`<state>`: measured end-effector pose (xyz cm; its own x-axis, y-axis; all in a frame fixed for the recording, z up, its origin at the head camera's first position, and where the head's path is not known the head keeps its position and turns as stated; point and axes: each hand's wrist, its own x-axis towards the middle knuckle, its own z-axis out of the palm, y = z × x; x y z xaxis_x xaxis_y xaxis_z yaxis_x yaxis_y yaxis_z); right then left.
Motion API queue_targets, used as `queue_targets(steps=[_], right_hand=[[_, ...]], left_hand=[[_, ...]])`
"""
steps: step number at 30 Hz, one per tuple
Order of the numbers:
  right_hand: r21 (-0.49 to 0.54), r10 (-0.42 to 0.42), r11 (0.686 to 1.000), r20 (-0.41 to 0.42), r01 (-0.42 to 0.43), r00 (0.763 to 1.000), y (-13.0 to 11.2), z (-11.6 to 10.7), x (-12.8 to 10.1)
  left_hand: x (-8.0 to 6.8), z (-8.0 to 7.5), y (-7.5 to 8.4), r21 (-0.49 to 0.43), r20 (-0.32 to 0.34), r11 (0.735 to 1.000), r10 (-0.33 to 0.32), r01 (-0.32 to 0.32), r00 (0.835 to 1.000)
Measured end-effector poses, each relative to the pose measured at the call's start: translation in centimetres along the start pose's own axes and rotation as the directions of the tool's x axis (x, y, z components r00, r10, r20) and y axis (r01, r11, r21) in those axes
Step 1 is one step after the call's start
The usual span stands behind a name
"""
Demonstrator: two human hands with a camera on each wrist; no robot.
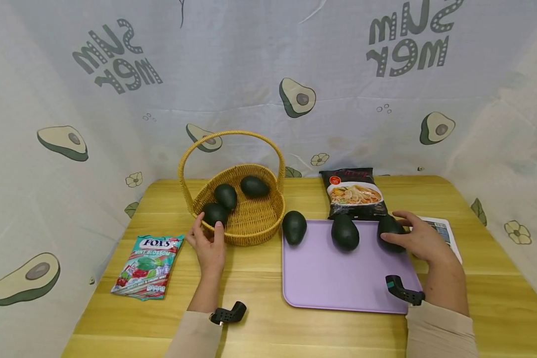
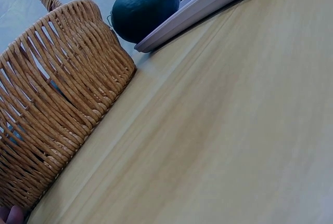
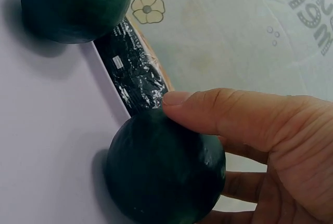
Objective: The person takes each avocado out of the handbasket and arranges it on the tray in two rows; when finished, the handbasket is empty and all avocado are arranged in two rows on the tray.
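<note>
While right hand (image 1: 422,241) wraps fingers round avocado (image 1: 390,231) at tray's (image 1: 340,283) 3 o'clock edge, left hand (image 1: 209,243) grips avocado in wicker basket (image 1: 250,219), near rim at 8 o'clock. Step looks like: fruit moving, tray to basket. Next: lift, carry toward 9 o'clock, clear handle.

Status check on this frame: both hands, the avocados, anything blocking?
Left hand grips front avocado in basket. Right hand grips rightmost avocado on purple tray. Two more avocados at the tray's far edge; nothing blocking.
</note>
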<state>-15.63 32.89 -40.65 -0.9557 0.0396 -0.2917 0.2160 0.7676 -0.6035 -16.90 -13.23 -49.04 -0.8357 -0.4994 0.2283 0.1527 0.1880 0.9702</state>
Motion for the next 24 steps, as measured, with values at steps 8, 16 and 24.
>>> queue_targets(steps=[8,16,24], right_hand=[[0.025,0.031,0.999,0.021,-0.032,0.999,-0.1,-0.1,0.0],[0.051,-0.005,0.999,-0.015,0.006,1.0,-0.3,-0.3,-0.2],[-0.017,-0.038,0.999,-0.136,0.036,0.99,-1.7,-0.9,-1.2]], left_hand=[[-0.1,0.0,0.0,0.0,0.0,1.0,-0.012,0.012,1.0],[0.0,0.0,0.0,-0.006,-0.004,1.0,-0.003,0.003,1.0],[0.0,0.0,-0.1,-0.013,0.002,1.0,0.006,-0.006,1.0]])
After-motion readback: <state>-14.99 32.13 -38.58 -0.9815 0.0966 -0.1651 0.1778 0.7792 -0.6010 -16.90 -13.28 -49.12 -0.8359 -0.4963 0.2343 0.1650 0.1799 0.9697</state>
